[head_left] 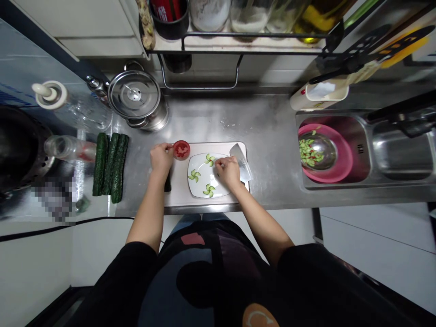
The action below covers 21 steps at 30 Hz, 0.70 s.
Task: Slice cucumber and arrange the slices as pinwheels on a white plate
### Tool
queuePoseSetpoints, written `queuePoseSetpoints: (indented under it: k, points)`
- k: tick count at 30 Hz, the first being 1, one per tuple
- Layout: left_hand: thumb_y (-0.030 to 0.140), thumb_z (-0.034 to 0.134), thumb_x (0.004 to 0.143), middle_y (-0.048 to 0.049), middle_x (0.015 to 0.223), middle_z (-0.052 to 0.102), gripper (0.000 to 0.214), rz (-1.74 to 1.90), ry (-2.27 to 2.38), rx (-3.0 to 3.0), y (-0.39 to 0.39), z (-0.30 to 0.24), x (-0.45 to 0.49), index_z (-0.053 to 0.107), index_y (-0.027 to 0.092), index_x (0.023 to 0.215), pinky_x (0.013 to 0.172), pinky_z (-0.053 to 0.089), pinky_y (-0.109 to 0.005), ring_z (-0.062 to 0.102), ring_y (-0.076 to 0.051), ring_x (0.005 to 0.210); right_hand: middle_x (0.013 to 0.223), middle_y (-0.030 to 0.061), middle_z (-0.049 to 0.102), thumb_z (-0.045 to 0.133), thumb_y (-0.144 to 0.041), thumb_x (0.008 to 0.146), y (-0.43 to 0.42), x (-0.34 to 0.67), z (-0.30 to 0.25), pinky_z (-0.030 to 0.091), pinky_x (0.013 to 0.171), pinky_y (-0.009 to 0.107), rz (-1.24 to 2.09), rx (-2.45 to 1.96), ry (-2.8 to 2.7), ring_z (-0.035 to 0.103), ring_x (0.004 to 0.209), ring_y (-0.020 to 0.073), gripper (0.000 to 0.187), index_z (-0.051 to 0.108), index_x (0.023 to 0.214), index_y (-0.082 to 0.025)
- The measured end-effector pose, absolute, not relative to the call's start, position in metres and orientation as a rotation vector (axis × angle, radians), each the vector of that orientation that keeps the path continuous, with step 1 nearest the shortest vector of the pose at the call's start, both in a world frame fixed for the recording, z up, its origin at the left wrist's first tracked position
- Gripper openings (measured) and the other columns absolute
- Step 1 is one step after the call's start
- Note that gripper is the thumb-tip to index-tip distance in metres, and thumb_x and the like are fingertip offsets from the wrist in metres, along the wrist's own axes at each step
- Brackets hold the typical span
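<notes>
My left hand point(161, 159) is closed, its fingertips pinching the rim of a small red dish point(181, 150) with red pieces inside. A white square plate point(200, 158) lies on a white cutting board point(179, 181). On the plate, green slices form several pinwheel shapes, one of them a pinwheel of green slices point(209, 190) near the front. My right hand point(229, 171) hovers over the plate's right side with fingers pinched together; what they hold is too small to make out. Beside it a cleaver point(241, 159) rests on the board, its handle hidden by the hand.
Cucumbers point(111, 168) lie to the left, below a lidded steel pot point(139, 100). On the right, a pink basin point(344, 156) with a bowl of green and red pieces sits in the sink point(363, 127). A seasoning rack point(252, 43) overhangs the back of the counter.
</notes>
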<state>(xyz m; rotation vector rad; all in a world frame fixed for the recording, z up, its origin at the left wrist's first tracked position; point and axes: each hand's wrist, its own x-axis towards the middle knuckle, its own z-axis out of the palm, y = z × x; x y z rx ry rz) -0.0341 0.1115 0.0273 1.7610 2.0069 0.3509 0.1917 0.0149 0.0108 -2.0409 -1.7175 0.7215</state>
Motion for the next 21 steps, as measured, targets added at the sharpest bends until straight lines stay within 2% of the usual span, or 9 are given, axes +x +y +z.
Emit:
queuePoseSetpoints:
  k: [15,21]
  points:
    - [0.023,0.054,0.080,-0.0126,0.084,0.069,0.022,0.055,1.897,1.972,0.121,0.017,-0.009,0.075,0.017,0.085,0.072,0.047,-0.033,0.063,-0.025,0.082,0.081,0.0051,0.067,0.054,-0.016,0.084,-0.017,0.172,0.029,0.040,0.086,0.035,0.827,-1.952,-1.806,0.050,0.088,0.0226,0.018,0.071,0.080,-0.021]
    - [0.019,0.049,0.083,-0.0186,0.096,0.068,0.026,-0.028,1.874,2.067,0.120,0.019,-0.004,0.073,0.010,0.088,0.080,0.047,-0.036,0.061,-0.029,0.096,0.080,0.0050,0.066,0.054,-0.015,0.082,-0.021,0.175,0.028,0.040,0.084,0.034,0.817,-1.945,-1.807,0.049,0.087,0.0225,0.018,0.071,0.077,-0.020]
